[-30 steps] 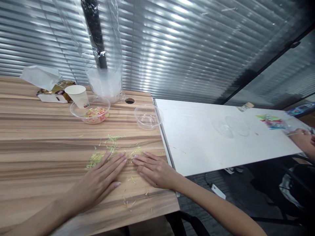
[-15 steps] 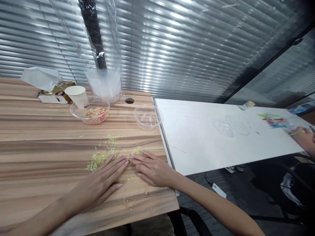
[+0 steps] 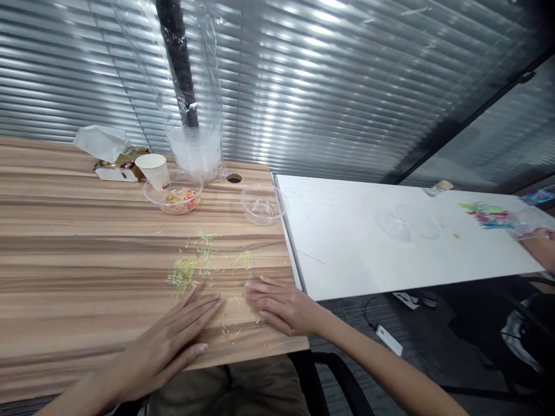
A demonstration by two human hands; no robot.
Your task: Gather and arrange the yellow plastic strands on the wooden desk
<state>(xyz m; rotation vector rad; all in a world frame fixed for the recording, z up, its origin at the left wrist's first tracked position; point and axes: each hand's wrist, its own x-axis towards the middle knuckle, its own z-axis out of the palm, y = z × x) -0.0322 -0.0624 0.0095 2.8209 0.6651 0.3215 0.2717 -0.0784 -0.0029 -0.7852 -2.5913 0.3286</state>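
My left hand (image 3: 176, 332) lies flat on the wooden table (image 3: 65, 260), fingers stretched out, just below a loose pile of thin yellow-green shreds (image 3: 186, 270). My right hand (image 3: 281, 306) rests flat too, fingers extended to the left, near the table's right edge. Neither hand holds anything. A gap separates the fingertips of the two hands, with a few stray shreds in it. A smaller scatter of shreds (image 3: 245, 259) lies above my right fingertips. Behind, a clear plastic bowl (image 3: 264, 208) stands near the table's right edge.
At the back left, a paper cup (image 3: 155, 170) stands in a clear bowl with red and yellow bits (image 3: 181, 200). A tissue pack (image 3: 117, 167) and stacked plastic bowls (image 3: 197, 153) are behind. On the right, a white table (image 3: 347, 231) holds clear lids and colourful strips; a co-worker's hand (image 3: 540, 242) is there.
My hands have moved apart and back toward the table's front edge, away from the shreds. The view has shifted slightly to the left.
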